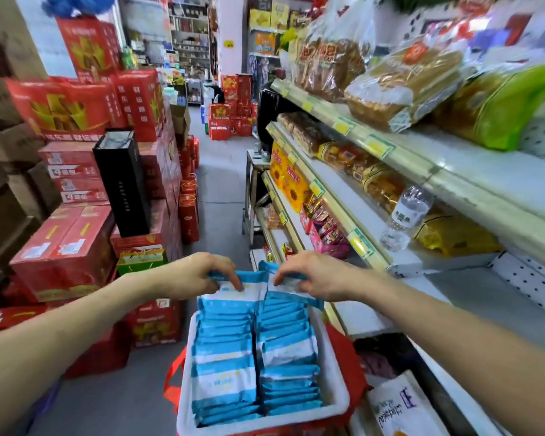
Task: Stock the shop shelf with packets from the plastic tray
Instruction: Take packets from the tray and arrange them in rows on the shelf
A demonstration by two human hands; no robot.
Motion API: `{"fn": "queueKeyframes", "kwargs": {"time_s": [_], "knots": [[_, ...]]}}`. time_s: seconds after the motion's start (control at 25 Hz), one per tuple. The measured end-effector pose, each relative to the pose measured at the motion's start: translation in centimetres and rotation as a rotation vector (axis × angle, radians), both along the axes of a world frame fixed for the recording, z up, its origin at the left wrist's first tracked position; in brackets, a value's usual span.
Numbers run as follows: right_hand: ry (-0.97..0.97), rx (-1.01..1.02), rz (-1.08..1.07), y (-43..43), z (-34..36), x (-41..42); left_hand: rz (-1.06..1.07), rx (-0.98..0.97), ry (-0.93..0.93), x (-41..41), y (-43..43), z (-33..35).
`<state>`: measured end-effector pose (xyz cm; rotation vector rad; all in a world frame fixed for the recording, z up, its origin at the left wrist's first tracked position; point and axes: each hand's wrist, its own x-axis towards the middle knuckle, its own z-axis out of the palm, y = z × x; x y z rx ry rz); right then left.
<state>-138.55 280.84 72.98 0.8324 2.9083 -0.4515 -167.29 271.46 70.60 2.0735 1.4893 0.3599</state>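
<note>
Left hand [199, 273] pinches the left-row packet [230, 298] and right hand [310, 275] pinches the right-row packet [285, 289], both at the far end of the plastic tray [340, 396]. Red cartons [65, 247] crowd its left. The shop shelf [472, 297], bearing a water bottle [406, 215], stands to its right. The packets [224, 357] stand on edge in two rows, long axes across the tray.

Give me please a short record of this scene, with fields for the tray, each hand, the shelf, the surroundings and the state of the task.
tray: white plastic tray, two rows of blue-and-white packets standing on edge
left hand: left hand pinches the left row's far packet
right hand: right hand grips the right row's far packet
shelf: shop shelf at right, partly bare beside the tray
surroundings: water bottle one shelf higher; red cartons stacked at left
task state: tray looks nearly full
</note>
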Motion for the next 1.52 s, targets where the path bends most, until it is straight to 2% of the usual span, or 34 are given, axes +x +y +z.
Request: {"fn": "queueKeyframes", "kwargs": {"time_s": [0.2,0.36,0.48,0.68,0.84,1.08,1.28,1.52], "knots": [[0.095,0.087,-0.157,4.6,15.9,3.5,-0.061,0.155,-0.116,1.7,8.1,14.4],[0.18,0.218,-0.279,6.8,25.3,12.6,-0.211,0.277,-0.209,8.6,13.9,23.8],[0.251,0.296,-0.419,7.2,28.9,21.0,-0.31,0.301,-0.296,14.9,16.3,27.7],[0.169,0.381,-0.756,7.7,29.3,36.4,-0.443,0.336,-0.245,24.9,20.3,29.7],[0.125,0.372,-0.882,9.5,26.4,42.8,-0.472,0.34,-0.205,30.5,22.2,29.1],[0.098,0.406,-0.867,13.5,23.9,44.8,-0.487,0.259,-0.165,35.7,25.1,27.9],[-0.099,0.623,-0.88,13.8,22.3,45.0,-0.556,0.195,-0.177,38.5,27.6,27.3],[-0.042,0.745,-0.975,10.2,23.5,45.5,-0.689,0.193,-0.151,44.6,31.5,27.1]]}}
